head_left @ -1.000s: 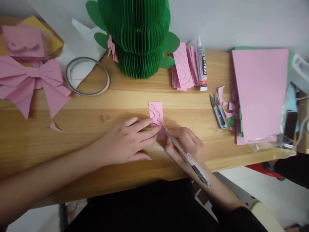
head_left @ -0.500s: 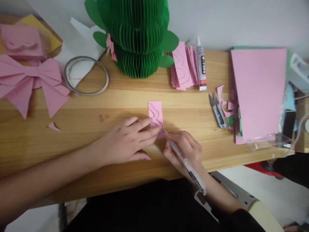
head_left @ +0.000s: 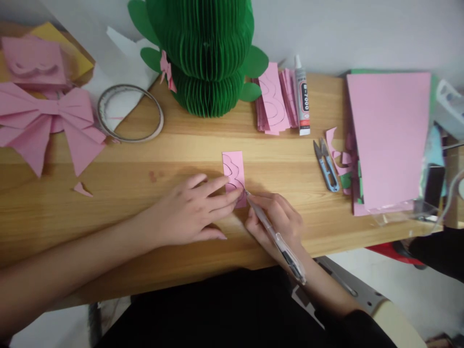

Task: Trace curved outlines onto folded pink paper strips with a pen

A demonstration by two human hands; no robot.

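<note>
A small upright strip of pink paper (head_left: 234, 162) lies on the wooden table, with wavy black curves drawn on it. My left hand (head_left: 197, 208) rests flat with its fingers spread, the fingertips pressing on the strip's lower half and covering part of the drawing. On the right, my right hand (head_left: 277, 222) is closed around a clear pen (head_left: 270, 227). The pen's tip touches or nearly touches the strip's right edge, close to my left fingertips.
Behind stands a green honeycomb paper piece (head_left: 208, 63). Marked pink strips (head_left: 273, 104), a glue tube (head_left: 302, 99) and blue thread snips (head_left: 327, 166) lie to the right, before stacked pink sheets (head_left: 391, 140). Leftward are a tape roll (head_left: 160, 128) and a pink paper bow (head_left: 47, 113).
My right hand and the pen have shifted very slightly up, and the pen's rear end has swung a little up and left. The left hand stays on the strip.
</note>
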